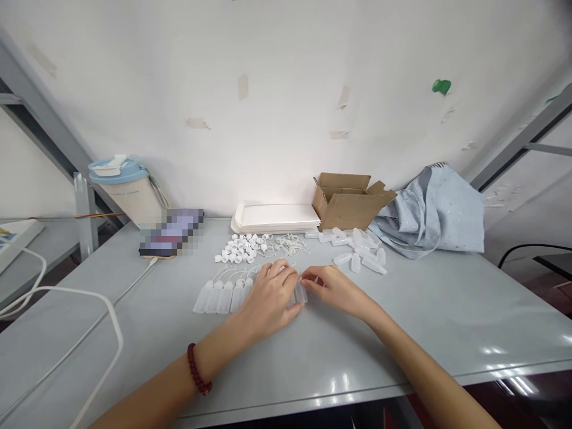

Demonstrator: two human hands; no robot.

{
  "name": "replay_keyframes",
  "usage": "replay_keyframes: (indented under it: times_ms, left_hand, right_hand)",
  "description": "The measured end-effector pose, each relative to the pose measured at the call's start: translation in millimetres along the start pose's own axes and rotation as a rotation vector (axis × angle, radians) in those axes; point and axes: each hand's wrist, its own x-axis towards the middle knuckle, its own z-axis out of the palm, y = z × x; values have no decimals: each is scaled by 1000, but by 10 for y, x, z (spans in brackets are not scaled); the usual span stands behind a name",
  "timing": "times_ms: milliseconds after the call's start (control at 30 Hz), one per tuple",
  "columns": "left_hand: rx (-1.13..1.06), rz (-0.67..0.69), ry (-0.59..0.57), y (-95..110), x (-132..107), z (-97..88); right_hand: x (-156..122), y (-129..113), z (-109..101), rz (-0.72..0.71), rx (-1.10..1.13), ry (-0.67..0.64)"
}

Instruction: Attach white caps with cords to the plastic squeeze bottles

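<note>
A row of small translucent plastic bottles (pixel 214 297) lies side by side on the table, with thin white cords at their tops. My left hand (pixel 270 301) reaches over the row's right part and hides several of them; its thumb and fingers close around the plastic bottle (pixel 301 291) at the right end. From the right, my right hand (pixel 333 289) has its bent thumb and forefinger at the upper part of that same bottle. Behind the row are a heap of white caps (pixel 241 247) and a tangle of white cord loops (pixel 290 243). More loose translucent bottles (pixel 356 262) lie to the right.
White trays (pixel 277 217) are stacked against the wall beside an open cardboard box (pixel 353 208). A light blue cloth bag (pixel 429 214) slumps at the right. On the left are a cup (pixel 129 193), a phone (pixel 172 232) and a white cable (pixel 118 333) crossing the grey table (pixel 402 310).
</note>
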Motion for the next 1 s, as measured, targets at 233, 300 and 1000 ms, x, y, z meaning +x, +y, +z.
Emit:
replay_keyframes:
  times_ms: [233, 300, 1000]
  left_hand:
    - [14, -19, -30, 19, 4, -7]
    - [14, -24, -34, 17, -1, -13]
    - [18, -26, -70, 11, -36, -21]
  right_hand:
    - [11, 25, 32, -23, -9, -12]
    - [11, 30, 40, -29, -6, -15]
    - [11, 54, -4, -54, 21, -27]
